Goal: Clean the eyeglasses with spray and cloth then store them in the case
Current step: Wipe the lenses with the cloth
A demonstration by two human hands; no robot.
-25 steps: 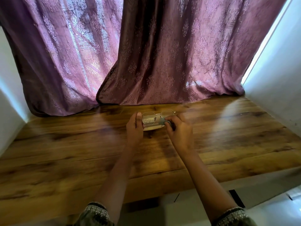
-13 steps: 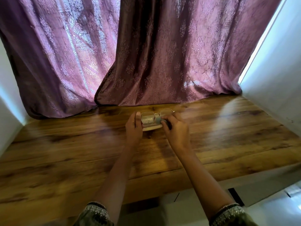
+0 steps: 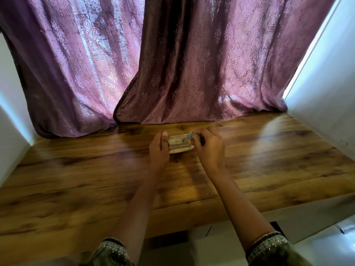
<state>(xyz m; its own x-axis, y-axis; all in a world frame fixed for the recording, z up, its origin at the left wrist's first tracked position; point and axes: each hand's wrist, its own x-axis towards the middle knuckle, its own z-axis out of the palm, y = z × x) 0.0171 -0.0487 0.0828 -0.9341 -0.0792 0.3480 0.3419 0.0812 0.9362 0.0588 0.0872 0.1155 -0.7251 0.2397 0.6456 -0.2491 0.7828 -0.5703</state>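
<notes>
Thin metal-framed eyeglasses (image 3: 175, 139) are held up over the far middle of the wooden table (image 3: 76, 179). My left hand (image 3: 159, 148) grips their left side, thumb along the frame. My right hand (image 3: 209, 146) pinches a small pale blue cloth (image 3: 190, 135) against the right lens, which the cloth and fingers hide. Below the glasses lies a white object (image 3: 182, 150) with printed text, seen partly through the left lens; whether it is the case I cannot tell. No spray bottle is in view.
Purple patterned curtains (image 3: 172, 64) hang right behind the hands and pool on the table's back edge. White walls (image 3: 326, 83) close in both sides. The table's front edge runs above a white surface (image 3: 326, 237) at the lower right.
Both hands and the glasses stay in the same spot. The right hand's fingers have shifted slightly with the cloth on the right lens. The view has tilted a little.
</notes>
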